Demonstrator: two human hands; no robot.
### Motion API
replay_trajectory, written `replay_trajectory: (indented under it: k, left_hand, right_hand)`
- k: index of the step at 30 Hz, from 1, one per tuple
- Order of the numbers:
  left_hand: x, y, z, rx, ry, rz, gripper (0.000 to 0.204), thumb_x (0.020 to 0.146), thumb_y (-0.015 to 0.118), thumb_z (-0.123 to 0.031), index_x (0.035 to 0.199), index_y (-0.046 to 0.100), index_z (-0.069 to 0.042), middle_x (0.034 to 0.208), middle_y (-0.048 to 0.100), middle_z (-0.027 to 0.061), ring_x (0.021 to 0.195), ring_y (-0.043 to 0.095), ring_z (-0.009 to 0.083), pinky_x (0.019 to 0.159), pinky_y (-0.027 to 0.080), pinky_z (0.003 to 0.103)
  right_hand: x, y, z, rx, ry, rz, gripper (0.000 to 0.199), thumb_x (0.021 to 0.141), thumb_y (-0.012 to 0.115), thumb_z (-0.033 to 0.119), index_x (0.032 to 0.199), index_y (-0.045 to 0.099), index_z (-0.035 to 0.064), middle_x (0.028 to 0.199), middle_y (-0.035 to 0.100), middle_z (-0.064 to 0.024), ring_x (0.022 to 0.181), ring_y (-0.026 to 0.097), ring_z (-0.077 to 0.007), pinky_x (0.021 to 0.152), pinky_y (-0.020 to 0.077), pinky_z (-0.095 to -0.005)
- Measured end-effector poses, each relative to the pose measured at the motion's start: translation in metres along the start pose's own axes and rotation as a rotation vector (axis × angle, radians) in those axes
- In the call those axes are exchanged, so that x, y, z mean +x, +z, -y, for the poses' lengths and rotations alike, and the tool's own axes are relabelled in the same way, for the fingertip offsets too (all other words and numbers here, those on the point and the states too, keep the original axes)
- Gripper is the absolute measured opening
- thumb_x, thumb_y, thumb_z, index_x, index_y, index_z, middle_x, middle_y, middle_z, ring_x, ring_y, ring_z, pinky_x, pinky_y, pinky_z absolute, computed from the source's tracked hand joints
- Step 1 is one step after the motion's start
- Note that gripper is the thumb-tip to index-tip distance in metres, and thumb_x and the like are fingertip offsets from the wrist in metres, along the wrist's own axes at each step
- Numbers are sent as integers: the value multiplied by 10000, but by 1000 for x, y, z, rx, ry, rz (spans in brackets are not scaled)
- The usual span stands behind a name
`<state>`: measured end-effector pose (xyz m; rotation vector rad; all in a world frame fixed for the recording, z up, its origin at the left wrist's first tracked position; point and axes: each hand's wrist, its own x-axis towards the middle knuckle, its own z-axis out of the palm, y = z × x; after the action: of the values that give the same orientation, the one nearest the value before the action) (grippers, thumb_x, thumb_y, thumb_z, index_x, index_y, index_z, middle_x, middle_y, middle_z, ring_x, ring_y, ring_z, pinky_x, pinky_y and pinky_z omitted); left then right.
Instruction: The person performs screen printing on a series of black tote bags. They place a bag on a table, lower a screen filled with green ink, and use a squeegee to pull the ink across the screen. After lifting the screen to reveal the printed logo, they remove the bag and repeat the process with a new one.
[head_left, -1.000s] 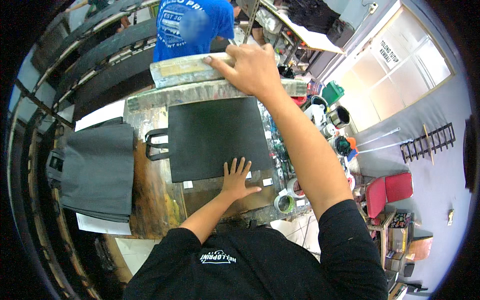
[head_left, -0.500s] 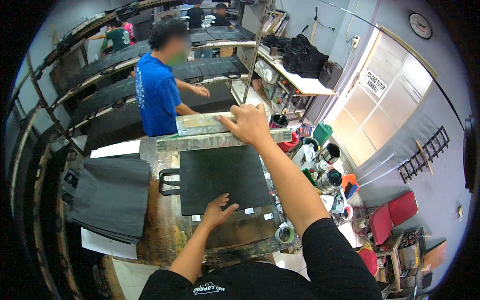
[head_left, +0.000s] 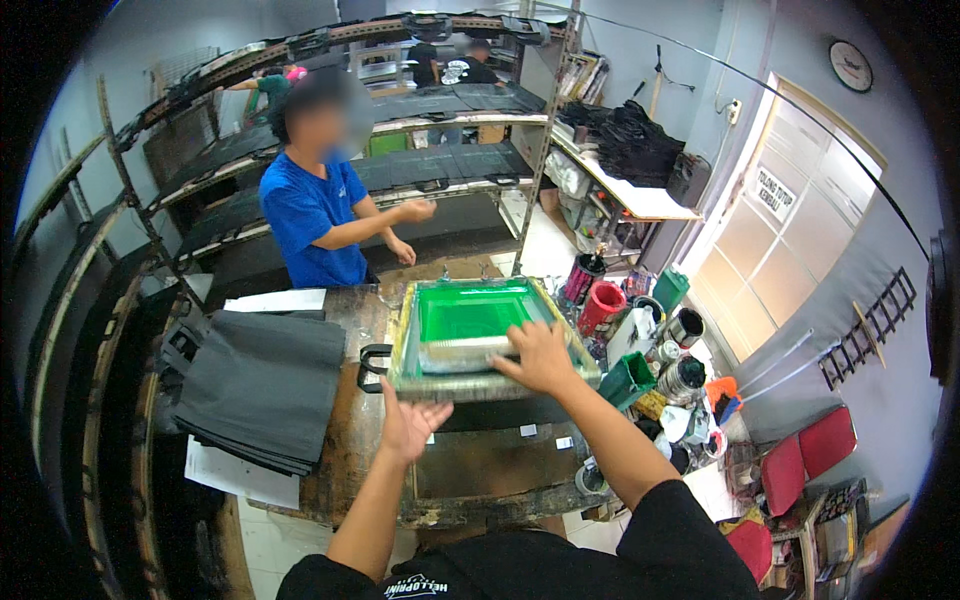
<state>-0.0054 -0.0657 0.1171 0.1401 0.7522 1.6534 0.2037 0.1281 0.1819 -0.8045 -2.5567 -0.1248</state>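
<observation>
A wooden screen frame (head_left: 497,384) with green mesh lies flat on the worn print table (head_left: 352,440). It covers a black bag whose handle (head_left: 371,366) sticks out at the left. My right hand (head_left: 540,357) grips the frame's near rail, fingers reaching a pale squeegee (head_left: 452,354) that lies inside the frame. My left hand (head_left: 408,424) hovers open, fingers apart, just below the frame's near left corner and holds nothing.
A stack of black bags (head_left: 260,385) lies on the left over white paper (head_left: 240,472). A person in a blue shirt (head_left: 312,222) stands across the table. Ink cans and tubs (head_left: 640,345) crowd the right side. Drying racks (head_left: 440,165) stand behind.
The screen frame has swung down from raised to flat over the black bag, my right hand coming down with it. My left hand has lifted off the bag and drawn back.
</observation>
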Motion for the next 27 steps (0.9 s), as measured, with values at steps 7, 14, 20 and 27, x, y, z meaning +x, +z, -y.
replay_trajectory:
  k: [7,14,20,27]
  left_hand:
    - [-16,-64,74,74,-76,-212,1095,880,431,-869,1605,219,-75,1543,360,270,1359,484,383,1176,374,534]
    - [-13,-71,87,69,-95,-364,1100,866,394,-901,1554,324,-46,1396,525,230,1259,561,350,1114,437,501]
    - [-10,-71,87,86,-106,-389,1104,870,363,-908,1530,349,-23,1363,542,226,1229,581,341,1096,452,485]
    - [-6,-74,90,87,-141,-383,1077,913,335,-870,1572,253,-24,1416,503,234,1289,543,360,1110,439,497]
  right_hand:
    - [-50,80,-8,13,55,403,642,721,861,264,1261,534,148,1120,602,-99,1127,572,-311,949,365,-552]
    - [-21,70,-25,59,130,499,648,736,873,341,1244,532,129,1103,637,-111,1107,607,-337,863,420,-579]
    - [-29,63,-13,83,73,616,645,742,868,333,1245,520,129,1095,633,-107,1086,613,-336,861,415,-566]
    - [-75,79,11,51,51,485,599,705,887,262,1172,531,147,1012,574,-73,1007,576,-281,906,356,-515]
